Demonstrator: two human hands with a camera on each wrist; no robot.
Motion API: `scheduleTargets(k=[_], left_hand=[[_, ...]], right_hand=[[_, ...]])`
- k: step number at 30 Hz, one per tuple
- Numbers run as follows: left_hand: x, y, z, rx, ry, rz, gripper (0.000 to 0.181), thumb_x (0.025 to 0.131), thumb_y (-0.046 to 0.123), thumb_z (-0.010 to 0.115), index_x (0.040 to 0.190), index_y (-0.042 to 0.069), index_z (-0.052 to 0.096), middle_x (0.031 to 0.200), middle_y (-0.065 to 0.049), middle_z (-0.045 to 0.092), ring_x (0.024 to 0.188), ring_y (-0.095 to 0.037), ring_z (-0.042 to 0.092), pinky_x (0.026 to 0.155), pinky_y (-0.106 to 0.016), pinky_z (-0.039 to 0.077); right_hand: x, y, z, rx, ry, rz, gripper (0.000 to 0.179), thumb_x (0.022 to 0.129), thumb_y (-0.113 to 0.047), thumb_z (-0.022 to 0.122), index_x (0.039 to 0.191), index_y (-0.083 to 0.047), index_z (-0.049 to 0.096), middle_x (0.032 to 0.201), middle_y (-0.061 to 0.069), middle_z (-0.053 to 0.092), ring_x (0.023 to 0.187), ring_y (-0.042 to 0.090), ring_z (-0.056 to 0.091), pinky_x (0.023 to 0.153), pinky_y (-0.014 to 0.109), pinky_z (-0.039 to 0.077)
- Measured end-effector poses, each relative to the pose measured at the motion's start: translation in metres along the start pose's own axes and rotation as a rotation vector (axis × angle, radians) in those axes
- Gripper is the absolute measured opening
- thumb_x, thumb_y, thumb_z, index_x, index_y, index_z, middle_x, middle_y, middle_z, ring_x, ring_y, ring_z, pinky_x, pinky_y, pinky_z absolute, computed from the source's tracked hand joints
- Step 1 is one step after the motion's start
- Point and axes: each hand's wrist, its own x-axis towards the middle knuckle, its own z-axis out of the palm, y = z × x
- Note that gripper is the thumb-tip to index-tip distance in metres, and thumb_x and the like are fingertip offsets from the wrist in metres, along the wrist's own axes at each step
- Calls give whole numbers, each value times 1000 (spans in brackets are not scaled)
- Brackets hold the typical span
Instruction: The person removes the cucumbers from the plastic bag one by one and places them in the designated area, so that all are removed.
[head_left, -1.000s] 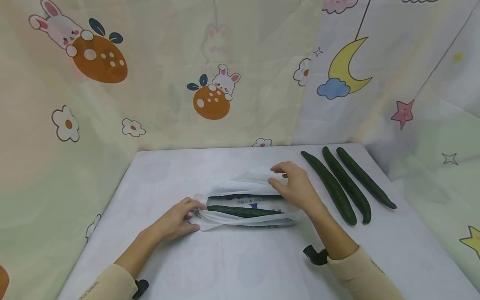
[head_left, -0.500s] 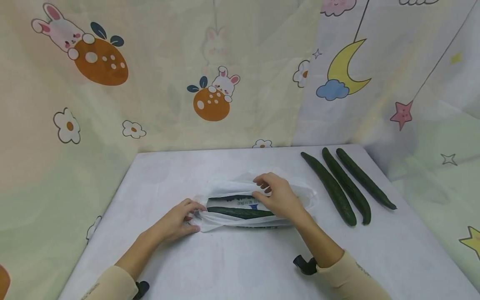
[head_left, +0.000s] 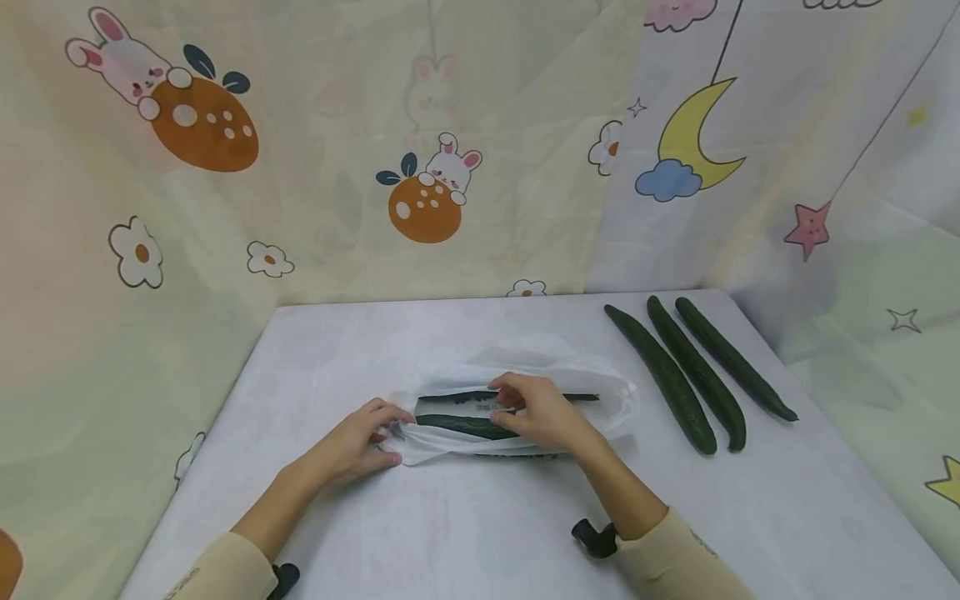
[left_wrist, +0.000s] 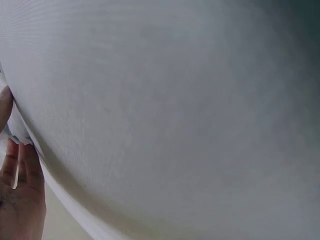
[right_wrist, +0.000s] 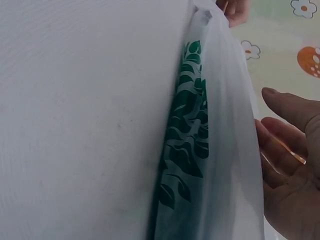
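Observation:
On the table lies a white plastic bag [head_left: 617, 408], its mouth spread along the top. Inside it a cucumber [head_left: 457, 426] shows near the front, and a thin dark green strip [head_left: 581, 397] runs along the back. My left hand [head_left: 358, 442] grips the bag's left end between thumb and fingers; part of that hold appears in the left wrist view. Over the opening, my right hand [head_left: 543, 410] has loosely bent fingers with the thumb apart, and covers part of the front cucumber. Green leaf print [right_wrist: 187, 125] marks the bag's side in the right wrist view.
Three cucumbers, the left one [head_left: 663, 379], the middle one [head_left: 696, 373] and the right one [head_left: 735, 358], lie side by side on the white table [head_left: 480, 525]. A patterned cloth [head_left: 315, 167] hangs behind. Black wrist cameras [head_left: 596, 539] stick out from the sleeves.
My right hand has moved left and lower over the bag's opening, uncovering the bag's right end. My left hand has stayed at the left end.

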Motion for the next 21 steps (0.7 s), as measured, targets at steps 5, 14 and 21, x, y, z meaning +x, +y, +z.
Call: scheduleTargets(k=[5,14,21], left_hand=[[0,0,0,0,-2,0,55,87,14,84,133,30,59,127,2,54,121,-26,59,95,-34,58],[1,3,-2,2,2,2,55,86,13,84,132,29,59,128,1,54,120,-27,60,95,-35,58],[1,0,0,13,1,-5,55,86,15,84,133,31,59,127,2,54,120,-26,60,95,-34,58]], right_hand=[[1,8,5,41,-44,6,40,94,-20,76,130,-6,64,119,10,72,110,29,69,98,49,55],[1,20,13,69,-97,14,29,90,-16,81,115,-10,67,118,3,69,113,29,68,96,46,56],[4,29,19,30,-125,-4,38,90,-20,81,124,-10,68,123,3,70,111,23,67,95,41,56]])
